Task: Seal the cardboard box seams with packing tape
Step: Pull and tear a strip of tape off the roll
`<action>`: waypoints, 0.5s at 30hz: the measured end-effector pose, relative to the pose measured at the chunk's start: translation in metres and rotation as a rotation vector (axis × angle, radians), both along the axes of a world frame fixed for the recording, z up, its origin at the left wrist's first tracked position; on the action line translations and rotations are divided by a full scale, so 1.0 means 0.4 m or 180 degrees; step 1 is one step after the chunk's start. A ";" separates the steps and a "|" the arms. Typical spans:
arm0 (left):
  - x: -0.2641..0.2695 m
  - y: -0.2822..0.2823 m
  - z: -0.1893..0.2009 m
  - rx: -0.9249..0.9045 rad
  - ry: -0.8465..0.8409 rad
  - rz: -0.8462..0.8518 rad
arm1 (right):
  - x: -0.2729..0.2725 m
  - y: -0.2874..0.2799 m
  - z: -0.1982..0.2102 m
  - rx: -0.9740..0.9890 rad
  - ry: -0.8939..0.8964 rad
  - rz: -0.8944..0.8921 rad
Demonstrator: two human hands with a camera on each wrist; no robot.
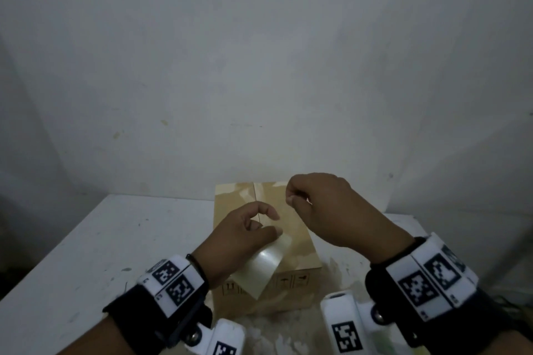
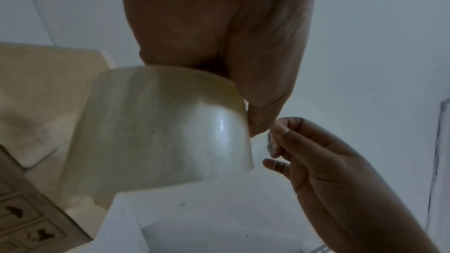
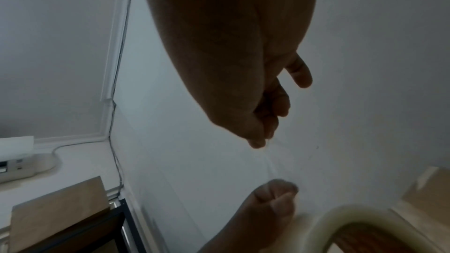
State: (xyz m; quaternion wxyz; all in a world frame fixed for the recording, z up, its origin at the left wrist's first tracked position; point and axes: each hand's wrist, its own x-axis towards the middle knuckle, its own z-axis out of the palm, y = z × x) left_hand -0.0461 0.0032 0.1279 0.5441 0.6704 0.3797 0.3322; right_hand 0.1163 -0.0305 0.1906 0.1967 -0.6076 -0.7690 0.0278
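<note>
I am pinching the roll of tape (image 1: 259, 269) in my left hand (image 1: 242, 236), low over the box's near edge. My right hand (image 1: 323, 204) is pinching the tape's free end above the box (image 1: 300, 251), which is sitting closed at the desk's (image 1: 101, 239) far edge, contents hidden. I should be pulling taut along the centre seam before pressing down.

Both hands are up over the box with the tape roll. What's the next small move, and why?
Probably draw the right hand away from the left hand to lengthen the strip: it pinches the tape end beside the roll, above the cardboard box.
</note>
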 end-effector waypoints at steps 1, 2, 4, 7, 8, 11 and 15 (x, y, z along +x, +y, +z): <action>-0.003 -0.004 0.002 -0.0092 -0.0054 -0.0032 | 0.004 0.001 0.001 -0.0052 0.0136 -0.0016; -0.004 -0.008 0.005 -0.0174 -0.0110 -0.0042 | 0.007 0.002 0.001 -0.0079 0.0274 -0.0024; -0.002 -0.015 0.014 -0.0247 -0.0234 -0.0001 | 0.013 0.002 0.000 -0.0098 0.0525 -0.0040; 0.002 -0.013 0.027 -0.0202 -0.0357 0.0207 | 0.016 0.001 -0.008 -0.0090 0.0787 -0.0111; 0.002 -0.011 0.029 -0.0163 -0.0343 0.0265 | 0.016 0.001 -0.011 -0.0063 0.0854 -0.0143; 0.005 -0.010 0.031 0.0047 -0.0241 0.0377 | 0.015 0.003 -0.014 0.0040 0.1052 -0.0252; 0.014 -0.021 0.030 0.0254 -0.0227 0.0460 | 0.014 0.005 -0.013 0.0140 0.1001 -0.0392</action>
